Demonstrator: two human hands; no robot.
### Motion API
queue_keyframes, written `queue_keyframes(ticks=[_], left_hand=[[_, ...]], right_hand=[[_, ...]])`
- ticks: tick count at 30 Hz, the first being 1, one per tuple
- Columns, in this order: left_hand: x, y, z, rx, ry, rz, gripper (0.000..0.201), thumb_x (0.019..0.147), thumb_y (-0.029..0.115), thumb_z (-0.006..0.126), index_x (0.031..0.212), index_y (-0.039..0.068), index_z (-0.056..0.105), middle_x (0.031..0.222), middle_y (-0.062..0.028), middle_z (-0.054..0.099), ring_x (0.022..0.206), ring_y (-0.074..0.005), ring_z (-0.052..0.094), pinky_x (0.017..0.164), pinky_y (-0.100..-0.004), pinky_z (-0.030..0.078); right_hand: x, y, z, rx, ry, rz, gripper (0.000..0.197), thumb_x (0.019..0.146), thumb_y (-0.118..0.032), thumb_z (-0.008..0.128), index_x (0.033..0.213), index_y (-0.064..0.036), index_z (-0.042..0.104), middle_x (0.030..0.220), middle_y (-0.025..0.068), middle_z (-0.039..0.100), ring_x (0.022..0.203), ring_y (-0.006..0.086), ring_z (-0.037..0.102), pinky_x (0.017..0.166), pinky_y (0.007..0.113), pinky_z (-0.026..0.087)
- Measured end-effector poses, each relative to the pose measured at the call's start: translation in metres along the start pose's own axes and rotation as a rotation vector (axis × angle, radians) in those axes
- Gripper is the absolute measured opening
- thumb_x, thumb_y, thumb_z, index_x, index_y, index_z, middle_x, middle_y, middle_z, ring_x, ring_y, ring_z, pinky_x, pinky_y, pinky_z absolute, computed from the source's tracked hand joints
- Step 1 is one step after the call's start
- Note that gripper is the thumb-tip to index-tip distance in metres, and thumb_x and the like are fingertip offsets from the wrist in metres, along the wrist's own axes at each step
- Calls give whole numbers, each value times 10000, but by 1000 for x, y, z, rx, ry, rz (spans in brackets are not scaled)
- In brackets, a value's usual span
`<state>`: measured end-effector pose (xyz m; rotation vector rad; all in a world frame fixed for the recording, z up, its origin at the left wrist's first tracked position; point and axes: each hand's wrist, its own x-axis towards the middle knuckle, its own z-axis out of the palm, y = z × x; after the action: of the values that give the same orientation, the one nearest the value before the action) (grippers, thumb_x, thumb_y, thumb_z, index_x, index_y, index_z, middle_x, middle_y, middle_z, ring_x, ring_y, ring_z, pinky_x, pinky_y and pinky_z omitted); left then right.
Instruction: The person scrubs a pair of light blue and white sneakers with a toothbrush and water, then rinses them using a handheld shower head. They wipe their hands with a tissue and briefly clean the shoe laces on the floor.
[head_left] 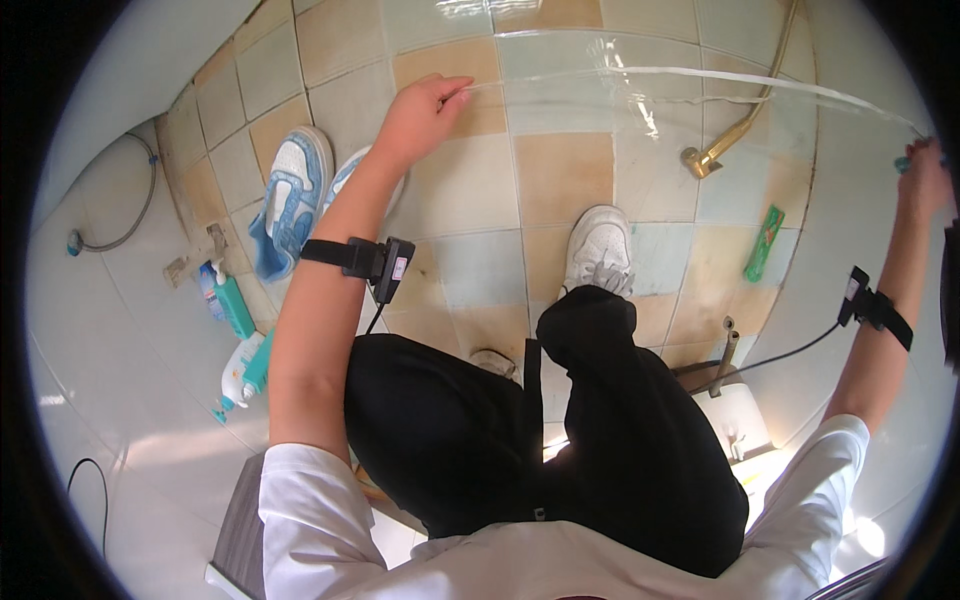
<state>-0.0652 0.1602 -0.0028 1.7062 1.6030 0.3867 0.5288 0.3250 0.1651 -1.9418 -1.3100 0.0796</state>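
A clear, shiny plastic film (720,75) stretches across in front of me, its whitish edge bowing from one hand to the other. My left hand (425,115), at the upper middle, is closed in a pinch on the film's left end. At the far right, against the pale wall, my right hand (925,180) is closed around the film's other end. Small red and teal bits show at the right fingertips; I cannot make out what they are. The tiled floor and part of a brass-coloured pipe (735,135) show through or beside the film.
Blue-and-white shoes (290,195) stand on the left. Several bottles (235,305) lie by the left wall, below a shower hose (140,225). A green packet (764,243) lies on the floor at right, near an upright pipe (728,350) and a white container (735,415).
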Motion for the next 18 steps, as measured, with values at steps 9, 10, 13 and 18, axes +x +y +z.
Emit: queue_keyframes(ticks=[9,10,13,18], left_hand=[[-16,-9,6,321,97,188,208,841,108,602,1010,81,720,980,-98,641,937,-250,626,787,-356,510],[-17,-10,8,319,105,191,208,841,108,602,1010,81,720,980,-98,641,937,-250,626,787,-356,510],[-32,-23,12,599,199,536,212,807,104,600,993,65,692,1043,-75,631,1042,-229,591,872,-371,487],[-63,-25,11,624,69,470,313,771,75,608,1075,12,649,1107,-87,620,1084,-263,583,924,-404,459]], right_hand=[[-181,-56,75,-16,-413,206,412,931,-282,668,1175,43,603,704,26,561,627,117,517,582,289,441],[-213,-57,86,-13,-442,188,432,924,-261,665,1238,28,597,755,46,593,657,118,527,602,285,444],[-305,-84,105,37,-870,113,427,862,-212,685,1211,22,611,1034,197,684,923,299,671,827,394,519],[-388,-114,109,145,-1108,-170,397,870,-115,611,1244,16,580,1037,228,613,944,397,609,839,435,500]])
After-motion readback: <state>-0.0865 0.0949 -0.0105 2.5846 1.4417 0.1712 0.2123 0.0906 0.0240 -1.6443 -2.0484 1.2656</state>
